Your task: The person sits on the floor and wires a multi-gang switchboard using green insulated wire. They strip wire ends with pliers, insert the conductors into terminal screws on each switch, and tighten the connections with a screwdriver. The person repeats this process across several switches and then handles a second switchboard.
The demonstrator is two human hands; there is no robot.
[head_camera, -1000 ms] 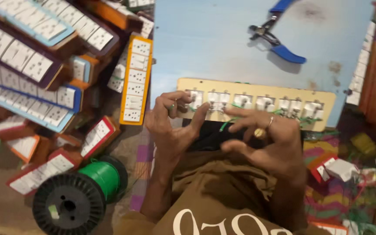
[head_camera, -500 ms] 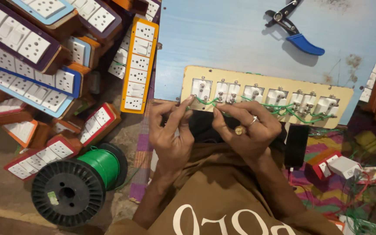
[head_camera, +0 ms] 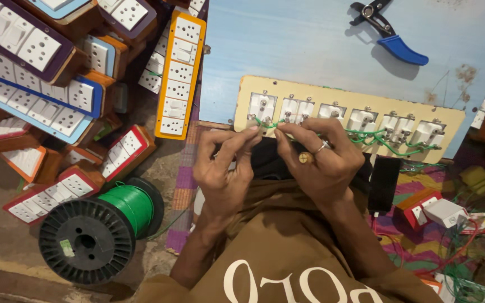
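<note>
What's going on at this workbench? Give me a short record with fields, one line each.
Left hand: left hand, fingers pinching green wire at the panel's left end
Right hand: right hand, wearing a ring, fingers pinching the same wire
Workpiece: cream switch panel, back side up, green wire strung between screws
Surface: blue board
Tool: blue-handled pliers, lying apart, untouched
Supply: spool of green wire on the floor
Nearby: stacked finished switchboards

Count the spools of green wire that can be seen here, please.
1. The spool of green wire lies on the floor at lower left, beside the person's left arm. Others may be hidden outside the view.
</note>
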